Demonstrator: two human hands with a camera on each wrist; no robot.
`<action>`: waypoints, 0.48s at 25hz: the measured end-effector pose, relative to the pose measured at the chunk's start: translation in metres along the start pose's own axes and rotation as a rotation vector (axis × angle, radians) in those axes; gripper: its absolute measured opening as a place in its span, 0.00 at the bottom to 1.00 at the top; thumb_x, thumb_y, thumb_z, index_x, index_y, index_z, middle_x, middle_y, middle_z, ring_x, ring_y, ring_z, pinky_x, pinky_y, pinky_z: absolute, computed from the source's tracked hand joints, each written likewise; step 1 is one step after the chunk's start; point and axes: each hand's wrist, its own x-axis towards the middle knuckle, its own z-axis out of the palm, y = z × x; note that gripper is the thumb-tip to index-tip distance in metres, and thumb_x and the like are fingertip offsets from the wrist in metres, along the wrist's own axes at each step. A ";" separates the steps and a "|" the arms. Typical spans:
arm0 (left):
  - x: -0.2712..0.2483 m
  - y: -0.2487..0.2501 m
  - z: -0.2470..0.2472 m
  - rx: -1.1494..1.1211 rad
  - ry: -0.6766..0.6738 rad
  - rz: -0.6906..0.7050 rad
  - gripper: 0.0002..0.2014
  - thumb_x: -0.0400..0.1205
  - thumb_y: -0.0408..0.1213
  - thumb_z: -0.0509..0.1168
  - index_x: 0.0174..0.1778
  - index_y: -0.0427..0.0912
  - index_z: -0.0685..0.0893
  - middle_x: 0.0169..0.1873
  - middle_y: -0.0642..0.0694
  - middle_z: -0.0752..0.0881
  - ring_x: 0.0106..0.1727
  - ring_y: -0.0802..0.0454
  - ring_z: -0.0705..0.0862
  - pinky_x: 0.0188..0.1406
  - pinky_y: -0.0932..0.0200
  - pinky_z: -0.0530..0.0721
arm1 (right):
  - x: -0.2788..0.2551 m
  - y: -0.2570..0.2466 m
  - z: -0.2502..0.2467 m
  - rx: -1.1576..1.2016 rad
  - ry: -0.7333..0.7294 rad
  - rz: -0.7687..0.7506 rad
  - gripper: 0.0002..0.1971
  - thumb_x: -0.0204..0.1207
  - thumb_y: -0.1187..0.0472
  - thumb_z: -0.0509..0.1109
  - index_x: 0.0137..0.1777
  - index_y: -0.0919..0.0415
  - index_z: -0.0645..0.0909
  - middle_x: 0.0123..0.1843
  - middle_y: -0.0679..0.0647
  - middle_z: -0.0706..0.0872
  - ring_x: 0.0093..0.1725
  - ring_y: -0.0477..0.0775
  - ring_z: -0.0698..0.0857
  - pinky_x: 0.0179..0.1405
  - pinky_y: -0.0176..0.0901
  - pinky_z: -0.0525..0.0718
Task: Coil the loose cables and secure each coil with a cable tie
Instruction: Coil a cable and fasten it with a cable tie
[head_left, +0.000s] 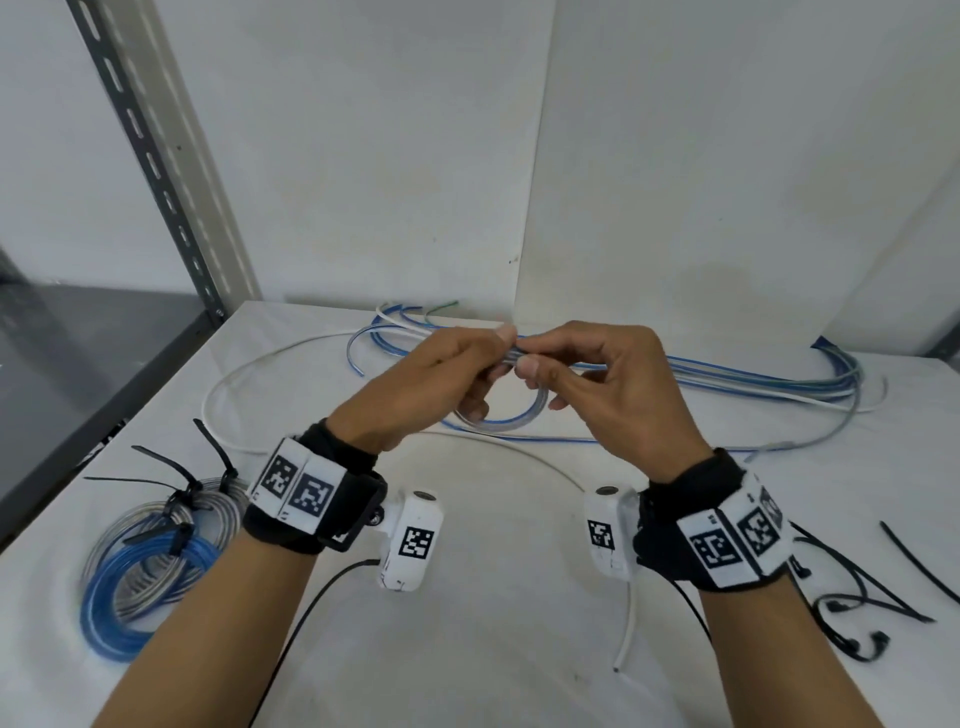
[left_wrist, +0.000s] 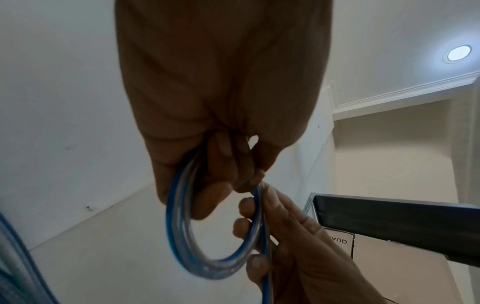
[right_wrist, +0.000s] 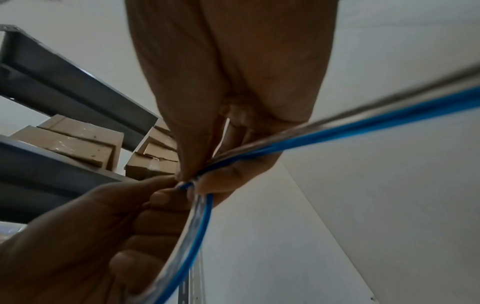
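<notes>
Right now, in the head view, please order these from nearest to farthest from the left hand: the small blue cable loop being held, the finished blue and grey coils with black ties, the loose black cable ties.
1. Small blue cable loop: held in the left hand.
2. Finished blue and grey coils: table's left side.
3. Loose black cable ties: far right, past the right hand.

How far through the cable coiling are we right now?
Done: tied coils sit at the table's left. In hand: left hand holds a small blue-and-clear coil while right hand feeds its cable. Left: the loose cables behind, with spare ties at right.
</notes>
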 end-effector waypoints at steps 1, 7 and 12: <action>0.000 0.000 0.001 -0.037 0.033 0.038 0.22 0.93 0.48 0.52 0.35 0.40 0.72 0.26 0.51 0.63 0.27 0.53 0.63 0.36 0.53 0.78 | 0.001 0.000 0.001 0.031 0.036 -0.003 0.06 0.78 0.63 0.77 0.53 0.58 0.92 0.41 0.52 0.93 0.42 0.52 0.92 0.33 0.46 0.91; 0.009 0.007 -0.011 -0.548 0.267 0.157 0.23 0.93 0.53 0.47 0.34 0.46 0.64 0.27 0.51 0.52 0.24 0.55 0.56 0.25 0.62 0.69 | 0.004 0.001 0.020 0.425 0.244 0.089 0.06 0.75 0.71 0.77 0.51 0.64 0.89 0.45 0.62 0.94 0.43 0.59 0.95 0.32 0.43 0.90; 0.008 0.007 0.005 -0.623 0.310 0.200 0.23 0.94 0.51 0.46 0.33 0.45 0.65 0.27 0.49 0.52 0.25 0.53 0.54 0.27 0.60 0.69 | 0.001 0.000 0.035 0.454 0.344 0.076 0.06 0.75 0.71 0.78 0.50 0.64 0.88 0.42 0.59 0.94 0.41 0.53 0.93 0.32 0.43 0.90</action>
